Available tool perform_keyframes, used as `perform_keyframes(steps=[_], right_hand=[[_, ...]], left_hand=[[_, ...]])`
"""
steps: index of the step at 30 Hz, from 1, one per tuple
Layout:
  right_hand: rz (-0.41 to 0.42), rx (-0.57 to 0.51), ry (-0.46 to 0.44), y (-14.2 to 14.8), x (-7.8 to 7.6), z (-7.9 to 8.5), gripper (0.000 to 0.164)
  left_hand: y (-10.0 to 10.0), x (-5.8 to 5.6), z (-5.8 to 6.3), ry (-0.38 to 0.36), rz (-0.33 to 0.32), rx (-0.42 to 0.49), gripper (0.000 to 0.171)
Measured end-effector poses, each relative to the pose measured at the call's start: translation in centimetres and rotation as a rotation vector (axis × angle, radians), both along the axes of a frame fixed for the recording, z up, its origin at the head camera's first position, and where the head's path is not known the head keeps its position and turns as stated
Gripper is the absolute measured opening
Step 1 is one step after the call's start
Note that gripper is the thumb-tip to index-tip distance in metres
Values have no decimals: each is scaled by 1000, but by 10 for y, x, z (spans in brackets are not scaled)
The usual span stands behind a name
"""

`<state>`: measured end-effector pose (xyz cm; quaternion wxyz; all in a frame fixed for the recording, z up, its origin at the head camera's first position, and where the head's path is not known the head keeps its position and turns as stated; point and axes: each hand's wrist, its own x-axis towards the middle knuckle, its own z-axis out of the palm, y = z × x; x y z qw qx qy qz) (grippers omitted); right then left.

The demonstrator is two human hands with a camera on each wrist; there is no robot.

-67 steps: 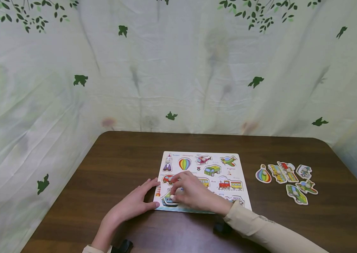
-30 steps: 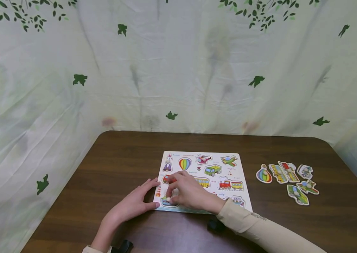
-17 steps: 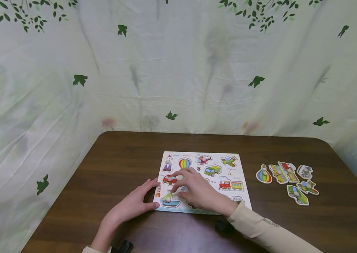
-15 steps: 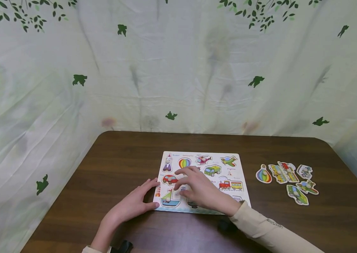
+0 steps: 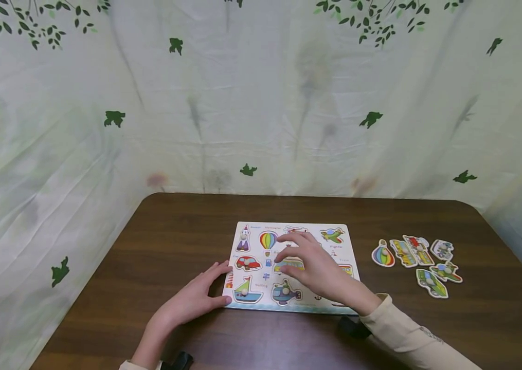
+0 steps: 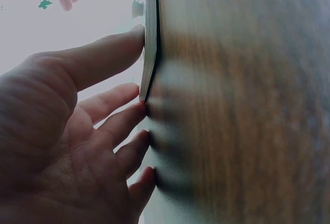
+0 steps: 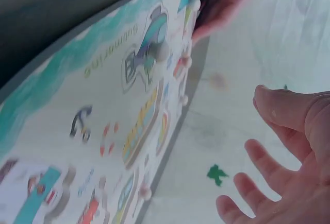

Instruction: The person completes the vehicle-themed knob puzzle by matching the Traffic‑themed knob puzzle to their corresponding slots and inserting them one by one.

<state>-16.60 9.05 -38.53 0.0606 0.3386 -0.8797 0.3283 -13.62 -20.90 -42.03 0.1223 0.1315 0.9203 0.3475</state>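
A white puzzle board (image 5: 307,307) printed with vehicles lies on the table. My left hand (image 5: 198,289) rests at its left edge, thumb at the near corner; in the left wrist view the thumb touches the edge of the board and the other fingertips reach the tabletop. My right hand (image 5: 313,264) hovers over the middle of the board with fingers spread and nothing between them. A sailboat piece (image 5: 253,297) with a knob sits at the board's near left. Beside it is a submarine piece (image 5: 284,294), its knob clear in the right wrist view. The right hand partly hides the bus picture.
Loose knobbed pieces lie right of the board: a balloon (image 5: 383,256), a bus (image 5: 400,251), a train (image 5: 423,253), a ship (image 5: 441,249), a plane (image 5: 452,273) and a green truck (image 5: 429,286). A leaf-patterned curtain (image 5: 261,103) hangs behind the brown table (image 5: 186,231).
The right hand has let go of the sailboat piece, which now lies in the board, and has moved right with its fingers spreading. The left hand has stayed at the board's edge.
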Motion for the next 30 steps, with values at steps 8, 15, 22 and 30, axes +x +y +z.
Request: perform_keyframes(steps=[8, 15, 22, 30], right_hand=[[-16, -17, 4, 23, 0, 0, 19], [-47, -37, 29, 45, 0, -1, 24], [-110, -22, 24, 66, 2, 0, 27], [-138, -16, 51, 88, 2, -7, 26]], left_hand=[[0, 0, 0, 2, -2, 4, 62], [1, 0, 0, 2, -2, 3, 62], [1, 1, 1, -5, 4, 2, 63], [1, 0, 0, -2, 4, -5, 63]])
